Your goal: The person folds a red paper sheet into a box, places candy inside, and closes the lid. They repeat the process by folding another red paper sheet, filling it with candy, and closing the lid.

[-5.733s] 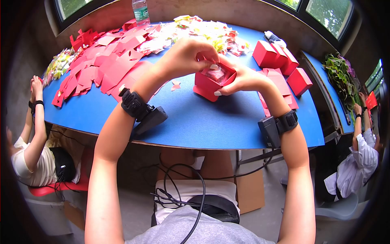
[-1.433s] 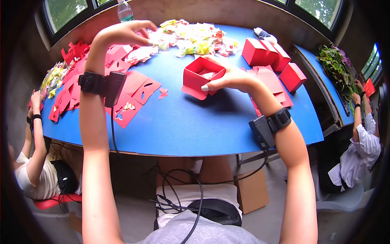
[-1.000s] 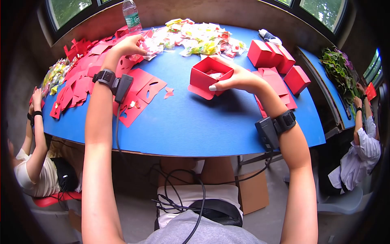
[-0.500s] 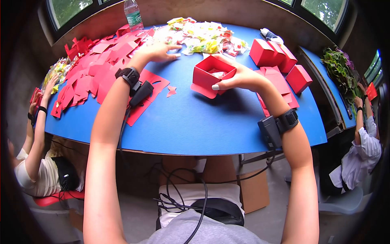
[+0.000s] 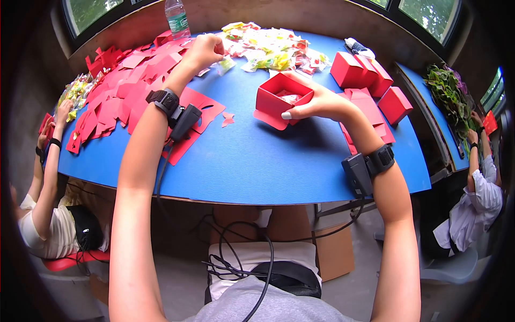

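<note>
My right hand (image 5: 322,99) holds an open-topped red paper box (image 5: 276,102), fingers behind it and thumb on its near edge. A small pale packet (image 5: 289,99) shows inside, and a flap hangs from the lower front. My left hand (image 5: 204,52) is above the far side of the table, fingers curled in a pinch. At its fingertips is a small clear and greenish wrapped packet (image 5: 226,65), seemingly gripped, though the contact is partly hidden. Just beyond is a heap of small wrapped packets (image 5: 273,48). Flat red paper box blanks (image 5: 139,86) are piled left of my left forearm.
Closed red boxes (image 5: 359,72) and flat red pieces (image 5: 365,110) are on the right of the blue table (image 5: 257,166). A water bottle (image 5: 177,21) stands at the back. Other people's hands (image 5: 63,110) work at far left, and at right near leafy plants (image 5: 448,88).
My left hand has moved up and slightly left, its fingers going from spread to curled, and a wrapped packet now shows at the fingertips. My right hand and the box stay nearly still.
</note>
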Demonstrator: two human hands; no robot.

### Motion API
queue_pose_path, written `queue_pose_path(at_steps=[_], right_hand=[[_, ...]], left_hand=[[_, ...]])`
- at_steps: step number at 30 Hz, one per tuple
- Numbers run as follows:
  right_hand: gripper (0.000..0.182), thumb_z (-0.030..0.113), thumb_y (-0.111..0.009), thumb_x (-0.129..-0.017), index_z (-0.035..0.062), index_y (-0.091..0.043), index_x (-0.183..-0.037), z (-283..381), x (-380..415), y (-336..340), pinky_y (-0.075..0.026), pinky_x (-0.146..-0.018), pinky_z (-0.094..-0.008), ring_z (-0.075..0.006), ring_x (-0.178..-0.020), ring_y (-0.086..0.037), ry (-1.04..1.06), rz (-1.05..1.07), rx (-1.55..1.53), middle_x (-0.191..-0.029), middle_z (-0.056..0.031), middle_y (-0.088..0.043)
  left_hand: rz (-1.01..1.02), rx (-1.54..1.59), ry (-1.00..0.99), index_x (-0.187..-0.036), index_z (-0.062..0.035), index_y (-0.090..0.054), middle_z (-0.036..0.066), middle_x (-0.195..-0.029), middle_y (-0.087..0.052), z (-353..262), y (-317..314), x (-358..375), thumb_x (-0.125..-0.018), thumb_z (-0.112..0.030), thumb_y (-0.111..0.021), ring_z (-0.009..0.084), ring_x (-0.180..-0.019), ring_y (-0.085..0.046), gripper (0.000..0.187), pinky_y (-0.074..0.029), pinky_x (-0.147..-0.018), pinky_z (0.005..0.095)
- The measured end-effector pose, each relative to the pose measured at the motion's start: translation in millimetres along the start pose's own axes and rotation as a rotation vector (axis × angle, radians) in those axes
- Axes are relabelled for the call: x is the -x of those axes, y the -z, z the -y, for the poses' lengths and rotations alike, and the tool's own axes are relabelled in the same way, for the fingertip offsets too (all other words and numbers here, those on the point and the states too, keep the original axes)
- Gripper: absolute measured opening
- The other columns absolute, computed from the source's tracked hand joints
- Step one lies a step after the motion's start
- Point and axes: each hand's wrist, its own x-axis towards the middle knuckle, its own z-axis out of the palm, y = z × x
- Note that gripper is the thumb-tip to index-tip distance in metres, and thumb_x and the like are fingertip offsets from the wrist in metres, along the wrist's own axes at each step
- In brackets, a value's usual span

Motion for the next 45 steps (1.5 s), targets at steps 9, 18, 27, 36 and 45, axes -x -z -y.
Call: queue_pose_path(at_steps=[9,18,27,36,45], right_hand=[[0.081,0.026,-0.081,-0.064,0.0092,-0.040,-0.132,-6.4,-2.8,1.9,-0.045,-0.091,-0.0302,-0.0166,-0.110,-0.049,0.008,0.003,-0.007,-0.120,-0.0071,-0.051],[0.082,0.026,-0.080,-0.065,0.0082,-0.038,-0.133,0.3,0.0,0.6,-0.047,-0.086,-0.0283,-0.0153,-0.109,-0.049,-0.012,0.018,-0.027,-0.119,-0.0069,-0.051],[0.087,0.032,-0.081,-0.063,0.0070,-0.036,-0.134,-3.4,-2.0,0.8,-0.042,-0.093,-0.0303,-0.0186,-0.111,-0.050,0.018,0.023,0.026,-0.120,-0.0095,-0.052],[0.083,0.029,-0.079,-0.065,0.0073,-0.037,-0.133,-3.8,-0.5,1.5,-0.044,-0.089,-0.0299,-0.0159,-0.104,-0.052,0.016,-0.004,0.019,-0.114,-0.0089,-0.055],[0.093,0.027,-0.083,-0.062,0.0043,-0.032,-0.136,3.1,3.2,2.3,-0.044,-0.093,-0.0326,-0.0212,-0.109,-0.049,-0.093,0.008,0.014,-0.120,-0.0119,-0.049]], left_hand=[[0.349,-0.208,0.009,-0.114,-0.0098,-0.055,0.017,-0.110,-0.056,-9.5,-13.3,6.1,-0.074,-0.042,-0.071,0.0257,-0.104,-0.053,0.054,-0.043,-0.087,0.0374],[0.451,0.083,0.263,-0.109,-0.0110,-0.055,0.008,-0.088,-0.056,-18.8,-3.3,10.4,-0.073,-0.036,-0.075,0.0155,-0.077,-0.056,0.048,-0.048,-0.062,0.0287],[0.406,0.800,0.107,-0.102,-0.0025,-0.058,0.009,-0.095,-0.064,-49.5,24.9,-7.2,-0.080,-0.026,-0.070,0.0127,-0.079,-0.064,0.034,-0.053,-0.071,0.0244],[0.524,0.445,-0.188,-0.089,-0.0023,-0.063,-0.002,-0.066,-0.054,-146.1,23.5,9.2,-0.075,-0.020,-0.074,0.0033,-0.060,-0.048,0.025,-0.037,-0.053,0.0187],[0.481,0.569,-0.059,-0.101,-0.0017,-0.063,0.006,-0.079,-0.064,-144.7,12.2,7.0,-0.083,-0.015,-0.064,0.0106,-0.074,-0.061,0.022,-0.051,-0.064,0.0242]])
